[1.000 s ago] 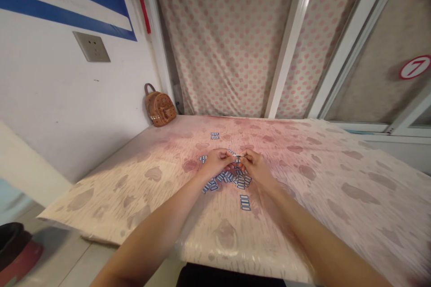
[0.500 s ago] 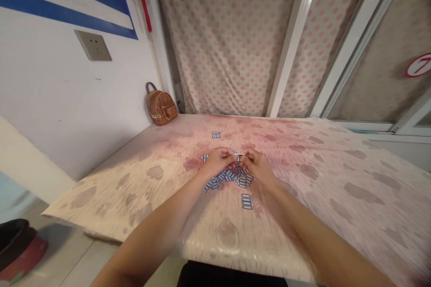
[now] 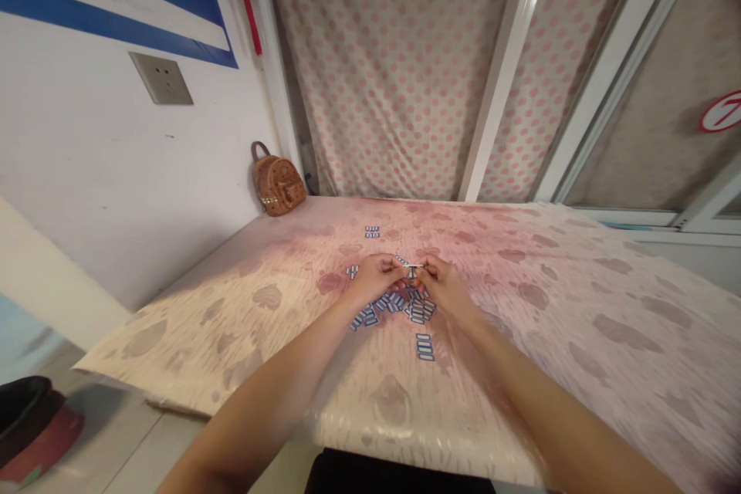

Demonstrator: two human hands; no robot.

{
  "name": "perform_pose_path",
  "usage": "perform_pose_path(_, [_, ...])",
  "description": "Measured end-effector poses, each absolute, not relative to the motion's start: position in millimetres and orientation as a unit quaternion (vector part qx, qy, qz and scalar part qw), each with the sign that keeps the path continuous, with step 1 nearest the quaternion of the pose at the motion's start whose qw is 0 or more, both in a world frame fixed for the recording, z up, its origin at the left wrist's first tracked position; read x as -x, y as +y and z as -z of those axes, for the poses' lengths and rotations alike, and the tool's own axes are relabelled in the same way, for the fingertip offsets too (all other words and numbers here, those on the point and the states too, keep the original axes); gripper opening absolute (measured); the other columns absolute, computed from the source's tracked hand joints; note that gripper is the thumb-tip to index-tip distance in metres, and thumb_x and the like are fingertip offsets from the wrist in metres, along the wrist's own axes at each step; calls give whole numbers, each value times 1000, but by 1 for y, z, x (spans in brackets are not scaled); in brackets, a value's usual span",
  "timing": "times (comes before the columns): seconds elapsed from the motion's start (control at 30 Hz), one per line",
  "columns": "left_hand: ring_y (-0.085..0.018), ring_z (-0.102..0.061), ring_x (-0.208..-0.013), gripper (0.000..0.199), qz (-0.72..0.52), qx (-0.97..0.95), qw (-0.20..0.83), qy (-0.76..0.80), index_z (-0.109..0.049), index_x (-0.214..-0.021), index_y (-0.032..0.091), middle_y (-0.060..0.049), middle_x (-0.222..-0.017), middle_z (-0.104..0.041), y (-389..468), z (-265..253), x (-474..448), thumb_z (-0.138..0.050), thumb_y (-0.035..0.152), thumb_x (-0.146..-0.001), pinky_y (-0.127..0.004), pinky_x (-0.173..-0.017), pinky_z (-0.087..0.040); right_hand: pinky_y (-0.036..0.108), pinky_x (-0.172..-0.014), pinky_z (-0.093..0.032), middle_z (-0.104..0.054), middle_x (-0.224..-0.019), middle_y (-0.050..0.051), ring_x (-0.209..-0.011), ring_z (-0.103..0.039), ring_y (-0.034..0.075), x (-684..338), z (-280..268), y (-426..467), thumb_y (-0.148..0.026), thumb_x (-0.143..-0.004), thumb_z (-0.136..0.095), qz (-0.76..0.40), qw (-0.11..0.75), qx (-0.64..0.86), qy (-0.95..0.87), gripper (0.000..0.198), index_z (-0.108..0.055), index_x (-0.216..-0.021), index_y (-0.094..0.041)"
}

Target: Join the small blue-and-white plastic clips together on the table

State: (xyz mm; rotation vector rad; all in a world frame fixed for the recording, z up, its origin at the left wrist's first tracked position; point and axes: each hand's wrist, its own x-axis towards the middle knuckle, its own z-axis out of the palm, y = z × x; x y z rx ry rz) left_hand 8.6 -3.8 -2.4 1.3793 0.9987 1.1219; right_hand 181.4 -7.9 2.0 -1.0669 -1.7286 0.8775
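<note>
Both of my hands meet above a loose pile of small blue-and-white striped cards point(image 3: 417, 312) on the table. A thin white card point(image 3: 412, 266), seen nearly edge-on, spans the gap between my fingertips. My left hand point(image 3: 379, 278) pinches its left end, and my right hand point(image 3: 438, 278) pinches its right end. The card's face is too small to read. Apart from the pile, one striped card point(image 3: 424, 347) lies nearer to me. Farther away lies another small blue-and-white piece point(image 3: 372, 231). My hands hide some of the pile.
A patterned, glossy cloth point(image 3: 231, 340) covers the table. At its back left corner a small brown backpack point(image 3: 280, 184) leans by the wall. Polka-dot curtains point(image 3: 394, 77) hang behind the table. On the floor at left is a dark-rimmed red pot point(image 3: 40, 432).
</note>
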Motion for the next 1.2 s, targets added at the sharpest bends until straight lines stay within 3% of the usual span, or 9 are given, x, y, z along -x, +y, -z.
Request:
perform_pose_path(0.77, [-11,-62,-58,27,-496,-549,515,432,-66,-75,12,-1,-63,-66,-5,-9,-8,-81,34,-69,-21,-56,-48,26,-53,-43,-63,-61,-2,-53,-58,14,-181,-1,-5,-38,-80,-53,-371,465,421,-684,16,-54,-76,-23])
perform_pose_path(1.2, [-12,-63,-63,34,-498,-559,512,421,-68,-78,12,-3,-68,-66,-6,-10,-6,-81,42,-70,-22,-60,-48,26,-53,-43,-64,-62,-1,-54,-59,14,-182,-1,-3,-39,-79,-56,-386,475,412,-675,18,-58,-80,-21])
